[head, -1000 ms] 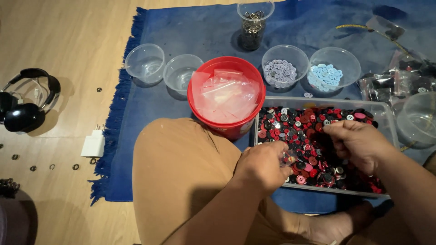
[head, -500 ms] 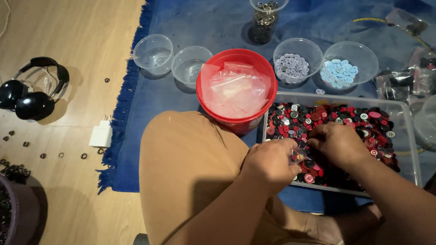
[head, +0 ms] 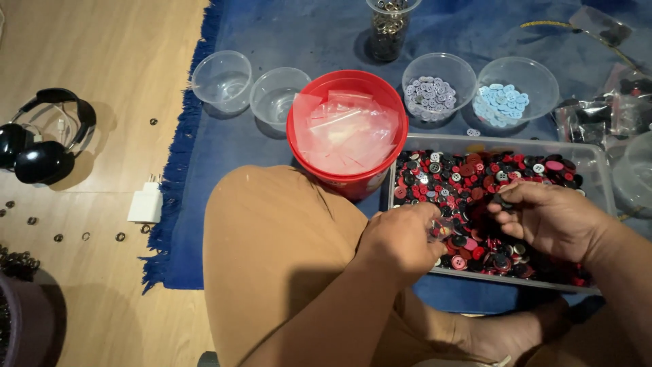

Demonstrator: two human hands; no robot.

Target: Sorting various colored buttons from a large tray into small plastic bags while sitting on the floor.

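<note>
At the lower right of the frame, the left hand (head: 402,239) pinches a small clear bag (head: 440,230) while the right hand (head: 550,219) nips a dark button (head: 501,200) over the clear tray (head: 598,163) of red and black buttons (head: 475,178).

Clear plastic bags (head: 350,129) in red bucket (head: 319,163); crumpled clear packets (head: 594,119) far right.

A tray (head: 604,160) of buttons (head: 475,180) is sitting at the right centre of the frame, with both hands over it: the left hand (head: 401,238) at its left edge, the right hand (head: 553,217) further right. A bucket (head: 348,129) is standing just left of the tray, two bowls (head: 248,88) lying to its upper left, two more bowls (head: 479,88) above the tray. Headphones (head: 44,146) are lying at far left on the floor
</note>
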